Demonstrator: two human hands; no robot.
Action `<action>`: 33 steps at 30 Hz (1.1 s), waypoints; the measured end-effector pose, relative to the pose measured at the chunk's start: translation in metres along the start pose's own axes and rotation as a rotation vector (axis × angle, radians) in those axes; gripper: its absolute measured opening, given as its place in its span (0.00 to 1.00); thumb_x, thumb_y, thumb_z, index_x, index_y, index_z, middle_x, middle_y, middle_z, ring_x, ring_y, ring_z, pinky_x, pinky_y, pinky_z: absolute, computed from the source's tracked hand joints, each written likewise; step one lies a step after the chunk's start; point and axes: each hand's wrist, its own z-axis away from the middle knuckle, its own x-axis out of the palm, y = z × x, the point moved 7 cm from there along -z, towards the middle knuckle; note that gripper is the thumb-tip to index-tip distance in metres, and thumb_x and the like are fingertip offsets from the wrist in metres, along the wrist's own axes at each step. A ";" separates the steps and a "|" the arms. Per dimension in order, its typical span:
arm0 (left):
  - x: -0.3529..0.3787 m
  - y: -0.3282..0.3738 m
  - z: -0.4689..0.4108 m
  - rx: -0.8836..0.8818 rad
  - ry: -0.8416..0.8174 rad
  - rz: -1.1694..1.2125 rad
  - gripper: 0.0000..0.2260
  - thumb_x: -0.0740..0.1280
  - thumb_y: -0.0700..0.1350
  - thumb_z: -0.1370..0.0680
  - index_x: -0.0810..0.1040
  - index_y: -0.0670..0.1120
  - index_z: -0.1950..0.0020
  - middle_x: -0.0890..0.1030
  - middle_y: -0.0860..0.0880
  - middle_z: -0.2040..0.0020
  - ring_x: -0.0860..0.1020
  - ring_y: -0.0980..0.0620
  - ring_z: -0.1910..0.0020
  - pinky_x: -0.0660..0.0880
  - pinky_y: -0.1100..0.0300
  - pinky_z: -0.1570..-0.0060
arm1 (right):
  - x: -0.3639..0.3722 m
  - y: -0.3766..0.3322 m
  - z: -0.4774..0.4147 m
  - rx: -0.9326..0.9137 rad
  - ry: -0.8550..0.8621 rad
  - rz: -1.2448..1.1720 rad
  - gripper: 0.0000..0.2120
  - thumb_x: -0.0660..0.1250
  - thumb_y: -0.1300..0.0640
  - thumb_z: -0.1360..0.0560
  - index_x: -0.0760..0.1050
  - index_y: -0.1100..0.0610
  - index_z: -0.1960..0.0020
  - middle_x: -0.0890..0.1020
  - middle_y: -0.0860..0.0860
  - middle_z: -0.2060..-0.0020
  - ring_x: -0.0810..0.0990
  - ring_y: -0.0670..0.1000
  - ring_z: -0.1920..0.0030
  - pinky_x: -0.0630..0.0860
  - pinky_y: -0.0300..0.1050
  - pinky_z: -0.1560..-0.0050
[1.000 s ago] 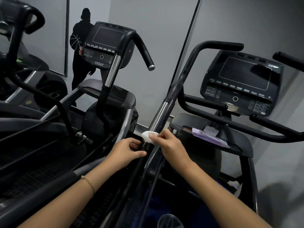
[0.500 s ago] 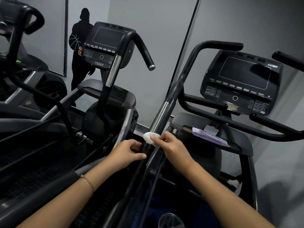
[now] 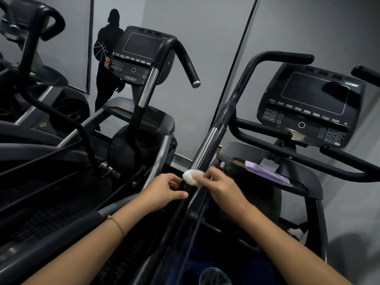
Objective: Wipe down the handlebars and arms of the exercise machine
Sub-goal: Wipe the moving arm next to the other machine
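Observation:
The exercise machine's left arm (image 3: 228, 118) runs up through the middle of the view, black above and chrome (image 3: 203, 149) lower down, curving into a black handlebar (image 3: 283, 56). My right hand (image 3: 222, 186) presses a small white wipe (image 3: 192, 176) against the arm just below the chrome section. My left hand (image 3: 164, 192) grips the black lower part of the same arm from the left, thumb and fingers around it. A second handlebar (image 3: 347, 161) sweeps across below the console (image 3: 310, 105) on the right.
A second identical machine (image 3: 141, 58) stands to the left, its own handlebar (image 3: 187, 60) pointing down. A purple packet (image 3: 267, 173) lies on the right machine's tray. Grey walls stand close behind, and a dark pedal ramp (image 3: 51, 214) lies at lower left.
My right hand has rubbed the wipe slightly upward along the arm, just under the chrome section. My left hand stays on the arm in about the same place.

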 end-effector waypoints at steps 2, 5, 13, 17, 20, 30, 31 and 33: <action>0.000 -0.001 -0.002 -0.014 -0.006 -0.015 0.19 0.76 0.46 0.32 0.78 0.47 0.43 0.81 0.48 0.48 0.80 0.51 0.49 0.76 0.53 0.43 | -0.022 0.018 -0.022 0.059 0.105 -0.113 0.39 0.48 0.28 0.32 0.77 0.59 0.43 0.69 0.36 0.63 0.70 0.30 0.62 0.65 0.25 0.61; 0.000 -0.001 -0.003 -0.022 0.001 -0.043 0.18 0.76 0.47 0.32 0.79 0.48 0.44 0.81 0.48 0.48 0.80 0.52 0.49 0.76 0.53 0.42 | -0.054 0.050 -0.061 0.144 0.243 -0.077 0.17 0.57 0.52 0.22 0.78 0.60 0.42 0.69 0.42 0.60 0.69 0.39 0.61 0.63 0.32 0.59; 0.001 -0.003 -0.005 -0.022 -0.008 -0.007 0.17 0.77 0.46 0.33 0.80 0.48 0.46 0.82 0.47 0.50 0.81 0.51 0.51 0.76 0.52 0.44 | -0.007 0.013 -0.003 -0.059 0.310 0.076 0.10 0.63 0.60 0.25 0.79 0.59 0.46 0.71 0.48 0.64 0.68 0.42 0.67 0.68 0.35 0.66; 0.000 -0.003 -0.005 -0.024 -0.014 -0.006 0.17 0.77 0.46 0.33 0.80 0.48 0.47 0.82 0.48 0.50 0.81 0.52 0.51 0.76 0.52 0.43 | -0.025 0.021 -0.024 -0.168 0.299 0.126 0.15 0.60 0.52 0.24 0.77 0.57 0.42 0.73 0.47 0.62 0.71 0.40 0.66 0.70 0.34 0.66; 0.000 -0.003 -0.004 -0.031 -0.008 0.000 0.15 0.77 0.46 0.33 0.80 0.50 0.49 0.82 0.48 0.51 0.81 0.52 0.52 0.77 0.53 0.44 | -0.056 0.054 -0.062 0.026 0.418 0.112 0.19 0.61 0.47 0.22 0.78 0.64 0.47 0.68 0.40 0.66 0.70 0.35 0.66 0.65 0.31 0.63; -0.002 0.004 -0.001 -0.017 -0.033 0.016 0.11 0.77 0.45 0.33 0.78 0.54 0.56 0.82 0.51 0.55 0.81 0.54 0.53 0.77 0.55 0.46 | 0.000 0.014 0.006 -0.248 0.296 0.174 0.22 0.65 0.71 0.31 0.75 0.61 0.38 0.74 0.54 0.62 0.73 0.50 0.64 0.75 0.40 0.67; -0.002 0.004 -0.001 -0.019 -0.034 0.013 0.11 0.77 0.45 0.33 0.78 0.54 0.56 0.82 0.51 0.55 0.81 0.54 0.53 0.77 0.55 0.46 | 0.002 0.018 0.004 -0.276 0.249 0.178 0.26 0.67 0.73 0.33 0.73 0.61 0.36 0.74 0.56 0.62 0.73 0.51 0.64 0.75 0.40 0.66; -0.002 0.005 -0.001 -0.017 -0.032 0.019 0.11 0.77 0.44 0.33 0.78 0.53 0.56 0.82 0.50 0.55 0.81 0.54 0.53 0.77 0.56 0.46 | -0.011 0.025 -0.012 -0.280 0.231 0.185 0.24 0.65 0.70 0.32 0.73 0.59 0.36 0.74 0.56 0.62 0.73 0.52 0.65 0.74 0.40 0.66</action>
